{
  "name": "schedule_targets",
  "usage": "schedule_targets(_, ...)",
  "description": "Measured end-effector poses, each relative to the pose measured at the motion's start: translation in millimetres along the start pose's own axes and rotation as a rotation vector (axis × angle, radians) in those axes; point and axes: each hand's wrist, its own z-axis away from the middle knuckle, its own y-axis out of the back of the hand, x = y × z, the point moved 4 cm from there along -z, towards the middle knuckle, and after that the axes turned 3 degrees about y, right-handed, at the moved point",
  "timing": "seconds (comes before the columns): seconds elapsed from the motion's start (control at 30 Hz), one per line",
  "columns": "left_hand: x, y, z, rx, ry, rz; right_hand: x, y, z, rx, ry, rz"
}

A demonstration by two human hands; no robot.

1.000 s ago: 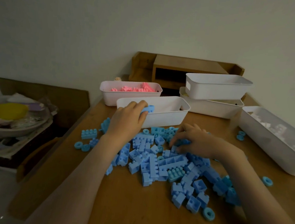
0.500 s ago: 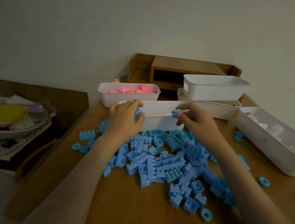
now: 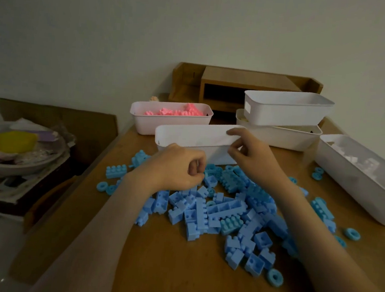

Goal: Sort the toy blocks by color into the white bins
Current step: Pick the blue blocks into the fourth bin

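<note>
Wooden table [image 3: 175, 272] with a loose pile of light blue plastic toy blocks [image 3: 216, 208] spread across the middle, a few blue ring pieces [image 3: 275, 277] scattered at the edges of the pile. Left hand [image 3: 178, 165] sits low over the far left part of the pile, fingers curled in tight toward the palm; cannot tell if a block is inside the curl. Right hand [image 3: 253, 156] is raised at the right end of the nearest white plastic bin [image 3: 187, 136], index finger over the rim and thumb lower against the bin's front wall, fingers apart and loose, no block seen in them. That bin stands just behind the blue pile, its inside hidden from this angle. Behind it to the left, a pale bin [image 3: 147, 123] holding pink toy blocks [image 3: 176, 111]. Back right, two white bins stacked, upper one [image 3: 288, 107] resting on the lower one [image 3: 280, 136]. Far right, a long white bin [image 3: 358, 183] with white blocks [image 3: 353, 160] in it, blurry. Wooden desk shelf [image 3: 239, 80] against the wall behind the bins. Off the table on the left, a round dish [image 3: 22, 166] with a yellow object [image 3: 12, 140] on it
</note>
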Motion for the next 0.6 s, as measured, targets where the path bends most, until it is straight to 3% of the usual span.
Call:
schedule_targets(0.1,-6,-9,-3,-0.165,0.082,-0.21,-12,-8,11,-0.224,0.09,0.07)
schedule_targets(0.27,-10,-12,-4,-0.197,0.115,-0.211,-18,-31,24,-0.549,0.128,0.233)
schedule_targets(0.6,-14,-10,-4,-0.156,0.181,0.137,-12,-30,23,-0.537,0.084,0.345)
